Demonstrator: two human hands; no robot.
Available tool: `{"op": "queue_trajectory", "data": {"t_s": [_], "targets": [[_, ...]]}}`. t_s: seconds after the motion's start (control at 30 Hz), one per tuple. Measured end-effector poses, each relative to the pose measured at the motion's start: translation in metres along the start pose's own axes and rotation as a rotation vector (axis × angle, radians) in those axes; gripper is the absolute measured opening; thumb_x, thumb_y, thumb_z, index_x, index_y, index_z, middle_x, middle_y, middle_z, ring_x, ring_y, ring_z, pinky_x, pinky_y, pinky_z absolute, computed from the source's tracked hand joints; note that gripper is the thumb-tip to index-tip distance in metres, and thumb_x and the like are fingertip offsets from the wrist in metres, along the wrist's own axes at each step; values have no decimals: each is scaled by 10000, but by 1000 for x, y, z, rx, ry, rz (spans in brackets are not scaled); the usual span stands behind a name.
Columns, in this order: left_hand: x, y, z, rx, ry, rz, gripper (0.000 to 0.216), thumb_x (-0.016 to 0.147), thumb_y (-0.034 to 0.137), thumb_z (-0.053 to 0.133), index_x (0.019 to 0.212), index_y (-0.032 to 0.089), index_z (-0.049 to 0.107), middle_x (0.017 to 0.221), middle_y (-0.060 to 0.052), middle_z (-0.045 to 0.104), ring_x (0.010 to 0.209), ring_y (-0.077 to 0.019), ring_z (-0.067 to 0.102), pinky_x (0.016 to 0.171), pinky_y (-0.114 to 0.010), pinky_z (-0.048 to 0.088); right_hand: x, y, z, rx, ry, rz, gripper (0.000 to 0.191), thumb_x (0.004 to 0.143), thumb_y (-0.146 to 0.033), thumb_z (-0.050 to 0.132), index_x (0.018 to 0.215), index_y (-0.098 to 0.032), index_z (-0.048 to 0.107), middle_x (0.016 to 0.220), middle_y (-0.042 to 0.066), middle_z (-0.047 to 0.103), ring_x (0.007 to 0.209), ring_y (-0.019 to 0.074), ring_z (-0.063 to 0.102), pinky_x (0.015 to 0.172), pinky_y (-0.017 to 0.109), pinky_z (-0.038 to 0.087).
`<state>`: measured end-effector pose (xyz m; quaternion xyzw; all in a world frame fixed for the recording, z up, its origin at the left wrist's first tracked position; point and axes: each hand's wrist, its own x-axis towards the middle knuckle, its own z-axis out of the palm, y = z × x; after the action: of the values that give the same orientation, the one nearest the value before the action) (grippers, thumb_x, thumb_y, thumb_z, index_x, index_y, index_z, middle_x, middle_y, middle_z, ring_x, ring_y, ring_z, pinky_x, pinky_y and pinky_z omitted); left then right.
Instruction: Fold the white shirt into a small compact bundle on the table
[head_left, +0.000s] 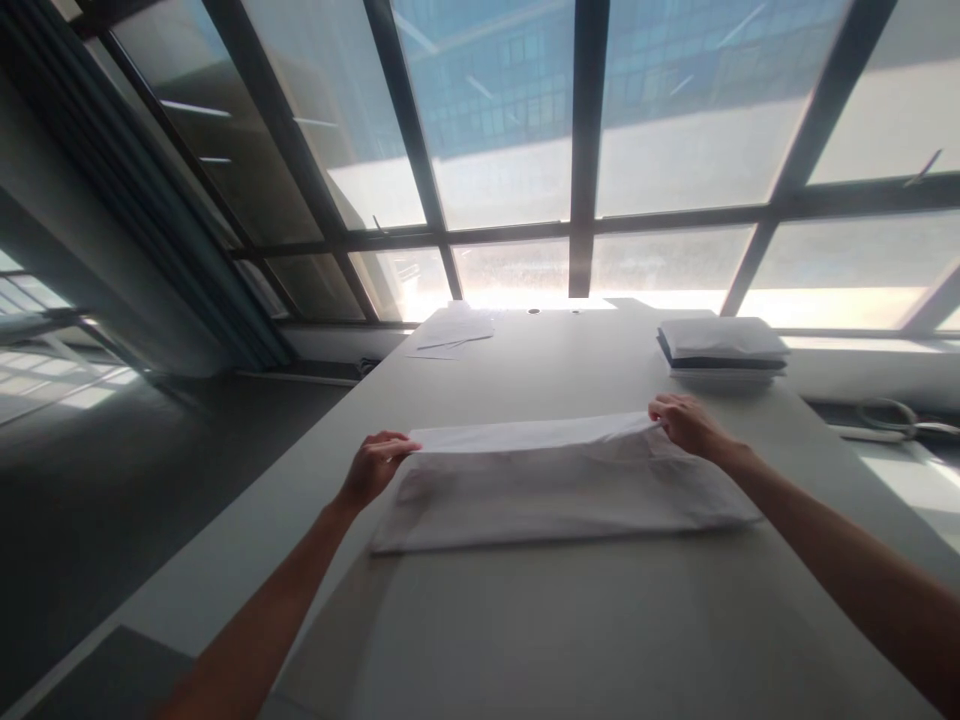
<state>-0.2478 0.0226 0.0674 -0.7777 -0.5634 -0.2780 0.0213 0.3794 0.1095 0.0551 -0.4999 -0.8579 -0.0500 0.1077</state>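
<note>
A white cloth (555,490) lies folded in a long band across the middle of the light table (570,620). My left hand (373,466) pinches the cloth's far left corner, fingers closed on the fabric. My right hand (686,423) grips the far right corner in the same way. The far edge of the cloth is lifted a little between the two hands, while the near part rests flat on the table.
A stack of folded white and dark cloths (721,350) sits at the far right of the table. Loose sheets of paper (454,337) lie at the far left. Large windows (517,150) stand behind the table; a dark floor (150,480) drops off to the left.
</note>
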Motion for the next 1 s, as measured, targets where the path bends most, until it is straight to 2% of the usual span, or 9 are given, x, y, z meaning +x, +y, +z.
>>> {"op": "queue_trajectory", "data": {"t_s": [0.13,0.27,0.37,0.47,0.6,0.7,0.77,0.87,1.0], "targets": [[-26,5,12,65,-137,38,280,926,292,567,996,282,838,1007,-47,817,1061,-269,725,1005,-444,536,-17,-11,11,-28,-49,10,264,861,-23,463,863,-170,681,932,99,714,871,224,612,787,303,338],[-38,7,12,95,-246,76,367,894,181,510,1041,292,828,1138,-26,802,1153,-269,703,1043,-465,519,-30,-14,13,-37,-106,48,273,884,-21,474,890,-173,701,980,114,726,916,240,635,797,306,363],[-36,15,6,129,-274,71,421,823,123,501,1027,284,832,1217,-17,777,1235,-272,669,1107,-479,487,-35,-12,8,-37,-186,98,323,873,-13,476,944,-174,747,1021,129,739,960,259,668,808,311,404],[-16,43,9,121,-222,44,525,807,99,462,1181,256,796,1304,-20,741,1298,-243,631,1168,-449,449,-25,-22,2,-5,-197,204,394,858,-21,474,1051,-175,781,1084,139,754,998,272,692,864,325,451],[32,119,54,60,-145,30,524,956,172,390,1398,198,671,1394,-80,687,1345,-224,597,1197,-418,419,16,-77,7,124,10,296,485,942,-82,408,1309,-155,715,1281,150,712,1189,263,647,1028,312,443],[64,179,109,28,-250,63,531,1024,202,348,1503,171,574,1538,-131,559,1462,-241,482,1248,-450,332,51,-142,24,219,38,245,487,1010,-164,372,1415,-145,643,1425,154,641,1320,269,571,1134,333,389],[75,204,144,55,-365,87,567,1035,209,339,1585,154,465,1619,-154,448,1524,-272,389,1261,-504,290,65,-177,38,244,-32,208,516,1017,-174,366,1487,-117,571,1547,177,533,1442,275,465,1185,349,339],[75,215,178,132,-455,125,624,1044,260,372,1655,143,324,1677,-178,327,1572,-317,279,1271,-549,235,68,-201,57,248,-167,228,567,1039,-208,343,1594,-141,433,1664,172,367,1553,300,297,1242,476,247],[65,200,187,162,-397,104,596,1095,386,289,1663,208,324,1689,-137,319,1581,-319,249,1277,-543,214,57,-180,71,228,-207,276,650,1074,-451,345,1647,-144,324,1719,183,203,1595,320,164,1262,578,124]]}}
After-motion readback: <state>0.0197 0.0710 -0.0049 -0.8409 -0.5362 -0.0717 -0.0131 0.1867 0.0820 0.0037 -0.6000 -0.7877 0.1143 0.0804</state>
